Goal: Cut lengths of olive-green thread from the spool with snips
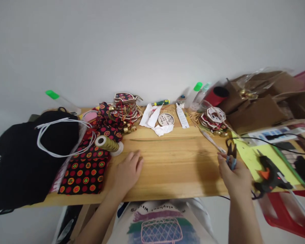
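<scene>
My left hand [128, 171] rests on the wooden table [173, 169] with its fingers stretched out and nothing in it. Beside it are a spool of olive-gold cord [108, 143] and dark patterned fabric [85, 174]. A thin greenish cord [162, 139] lies straight across the wood beyond my fingertips. My right hand [235, 176] is closed round the blue handles of small nippers [231, 156], whose dark jaws stand apart and point away from me. Close to that hand are a thin white pen-like stick [213, 141] and a stack of octagonal ornaments with bells [213, 118].
At left a black bag [35, 156] carries a coiled white cable [66, 154]. Along the back sit bell ornaments [127, 108], white paper [151, 117], a round wooden disc [166, 119] and a white tube [182, 116]. A glue gun [270, 173] and cardboard boxes [261, 112] occupy the right.
</scene>
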